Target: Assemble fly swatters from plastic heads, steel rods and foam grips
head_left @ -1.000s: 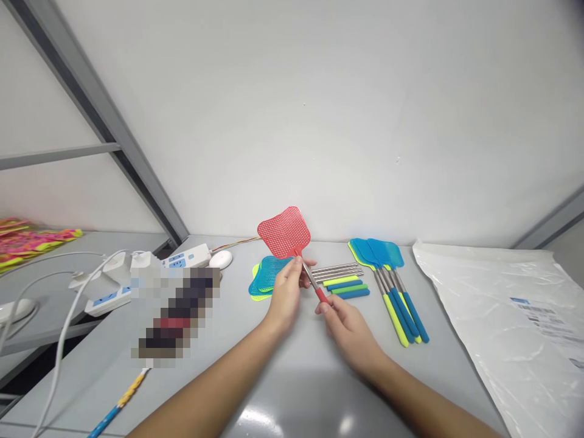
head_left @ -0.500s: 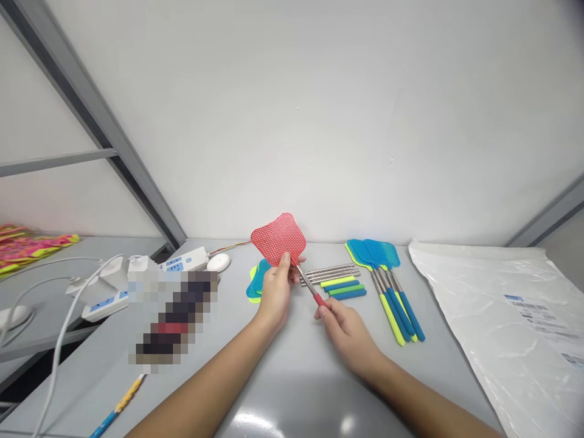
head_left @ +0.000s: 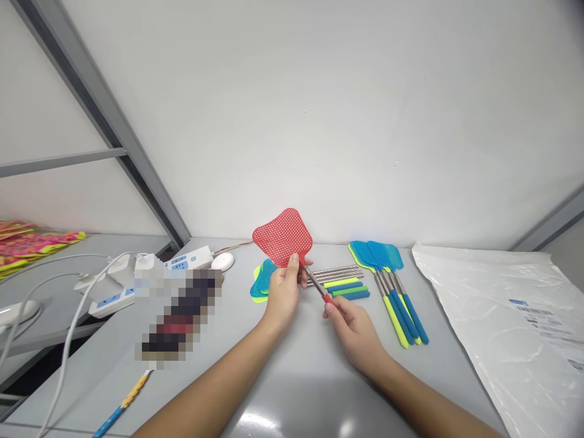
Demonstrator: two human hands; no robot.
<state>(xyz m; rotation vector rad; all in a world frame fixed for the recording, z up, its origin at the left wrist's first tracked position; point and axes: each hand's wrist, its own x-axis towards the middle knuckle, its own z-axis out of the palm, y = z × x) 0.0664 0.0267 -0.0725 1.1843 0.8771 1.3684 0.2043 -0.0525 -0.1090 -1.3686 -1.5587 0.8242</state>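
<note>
A red fly swatter (head_left: 283, 237) with a perforated head and a metal rod is held up over the grey table, tilted to the left. My left hand (head_left: 286, 285) pinches it where the head meets the rod, thumb on top. My right hand (head_left: 351, 325) is closed around its red grip, which is mostly hidden by the fingers. Behind my left hand lie blue and yellow swatter heads (head_left: 262, 281), partly covered. Several metal rods (head_left: 342, 274) and loose coloured handle grips (head_left: 349, 290) rest behind my right hand.
To the right are several blue and yellow fly swatters (head_left: 387, 267) and a large white plastic mailing bag (head_left: 493, 304). At left stand white power strips (head_left: 189, 260) with cables, a round white device (head_left: 222, 261) and a blurred-out object (head_left: 182, 319). A wall closes off the back.
The red swatter's head has turned slightly to face the camera more squarely. Both hands keep their hold, and the whole view has shifted a little.
</note>
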